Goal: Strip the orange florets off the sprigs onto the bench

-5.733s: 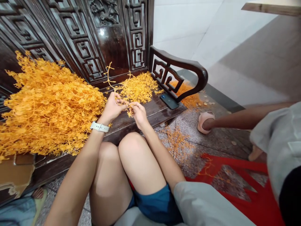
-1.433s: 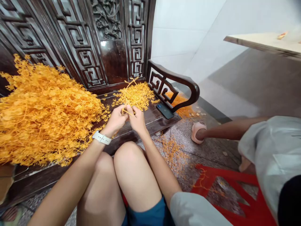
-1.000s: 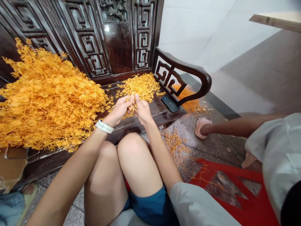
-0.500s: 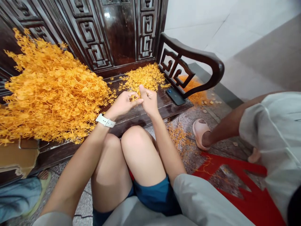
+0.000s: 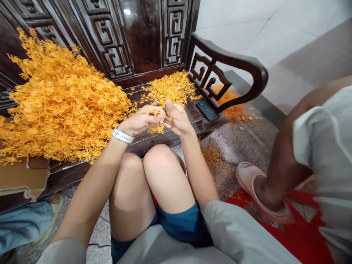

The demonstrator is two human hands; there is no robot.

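Observation:
Above my knees, my left hand (image 5: 143, 120), with a white watch on its wrist, pinches an orange plastic sprig (image 5: 157, 128) whose curly end hangs below the fingers. My right hand (image 5: 178, 118) touches it from the other side, its thumb raised and its fingers closed on part of the same sprig. A big heap of orange sprigs (image 5: 63, 102) lies to the left on the dark wooden bench (image 5: 140, 145). Just behind my hands is a smaller pile of loose orange pieces (image 5: 172, 86).
A dark phone (image 5: 207, 110) lies by the carved armrest (image 5: 233, 55). Orange pieces are scattered on the floor (image 5: 214, 157). A person's leg and pink slipper (image 5: 264, 190) stand at the right on red material. Cardboard (image 5: 24, 179) and another person's foot are at the left.
The orange sprig now shows clearly between my hands, its end hanging below them. At the right, the other person's leg and slipper have come closer. The view has shifted slightly.

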